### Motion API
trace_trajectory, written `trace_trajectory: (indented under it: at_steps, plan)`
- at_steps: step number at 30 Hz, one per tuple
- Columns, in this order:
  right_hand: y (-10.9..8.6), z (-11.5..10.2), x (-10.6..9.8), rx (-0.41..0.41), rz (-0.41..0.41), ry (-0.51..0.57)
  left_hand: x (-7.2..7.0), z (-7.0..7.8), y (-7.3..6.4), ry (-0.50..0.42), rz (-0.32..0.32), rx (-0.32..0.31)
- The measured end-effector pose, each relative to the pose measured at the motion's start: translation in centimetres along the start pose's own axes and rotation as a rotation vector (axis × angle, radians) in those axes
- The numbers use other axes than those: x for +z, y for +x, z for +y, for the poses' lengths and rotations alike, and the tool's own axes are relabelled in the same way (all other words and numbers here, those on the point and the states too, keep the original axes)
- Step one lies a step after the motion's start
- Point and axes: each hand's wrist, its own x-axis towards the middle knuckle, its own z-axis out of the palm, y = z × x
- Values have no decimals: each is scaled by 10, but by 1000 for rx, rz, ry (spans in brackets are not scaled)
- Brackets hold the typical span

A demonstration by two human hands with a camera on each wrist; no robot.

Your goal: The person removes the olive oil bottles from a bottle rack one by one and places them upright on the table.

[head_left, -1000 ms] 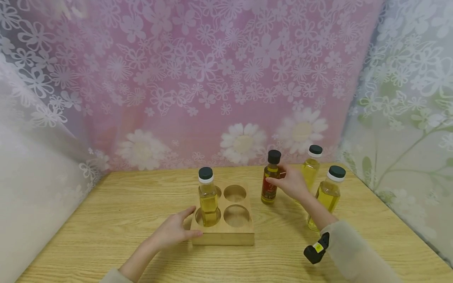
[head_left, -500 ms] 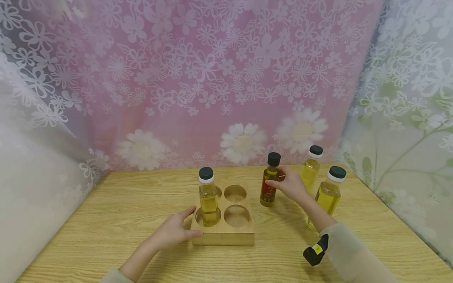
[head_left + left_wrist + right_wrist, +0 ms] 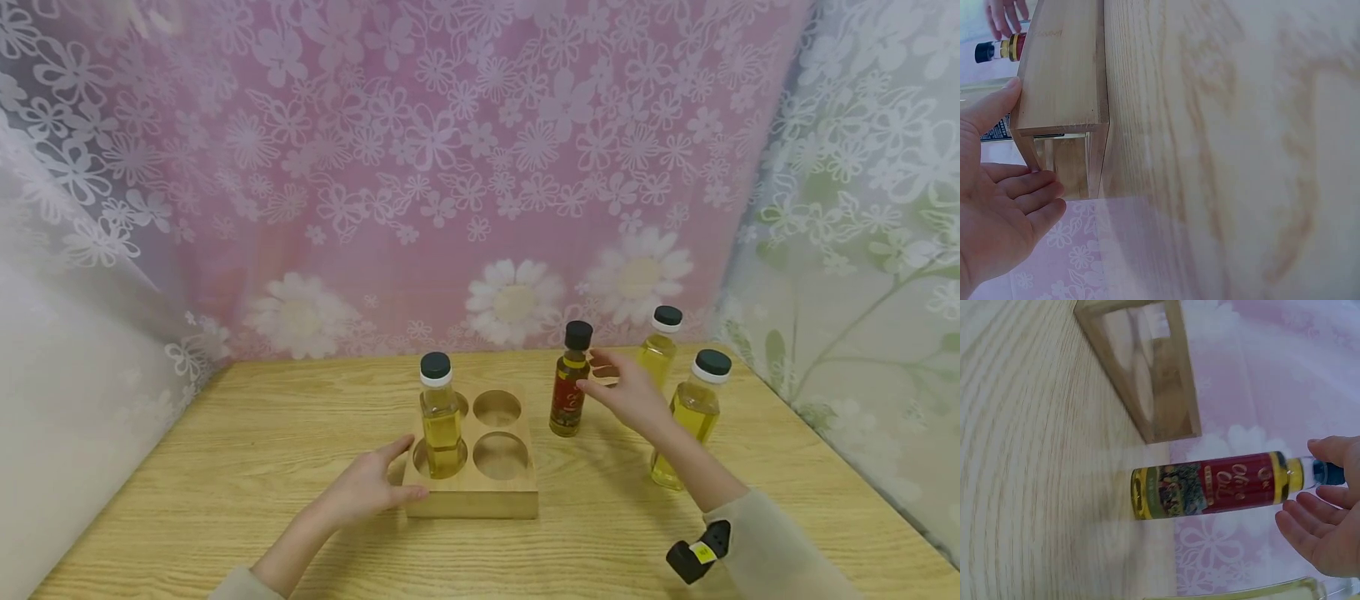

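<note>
My left hand point(image 3: 363, 490) rests against the near left corner of a wooden bottle holder point(image 3: 472, 504), thumb by its front face, fingers beside its open end. One clear oil bottle point(image 3: 442, 429) with a dark green cap stands in the holder's near left hole. To the right of the holder, a small olive oil bottle point(image 3: 567, 392) with a red label and black cap stands upright on the table. Close at its right side is my right hand point(image 3: 626, 392), fingers spread and curved loosely around air. The right wrist view shows the palm beside the olive oil bottle's neck point(image 3: 1294, 475).
Two taller oil bottles with dark green caps stand at the right, a rear bottle point(image 3: 657, 354) partly behind my right hand and a nearer bottle point(image 3: 693, 412) behind the forearm. A pink floral curtain point(image 3: 450, 208) hangs behind the wooden table point(image 3: 300, 417).
The olive oil bottle came slightly nearer and down onto the table. My right hand has let go of it and drawn back to the right. The left hand stayed put.
</note>
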Motion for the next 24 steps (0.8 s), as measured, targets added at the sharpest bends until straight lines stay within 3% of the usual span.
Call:
trace_trajectory:
  at_steps: [8,24]
  plan:
    - [-16,-29,2,-96,44,10,0,0,0,13,9,5]
    - [-7,-80,37,-159,-150,153,1,2,-1,1,5,-17]
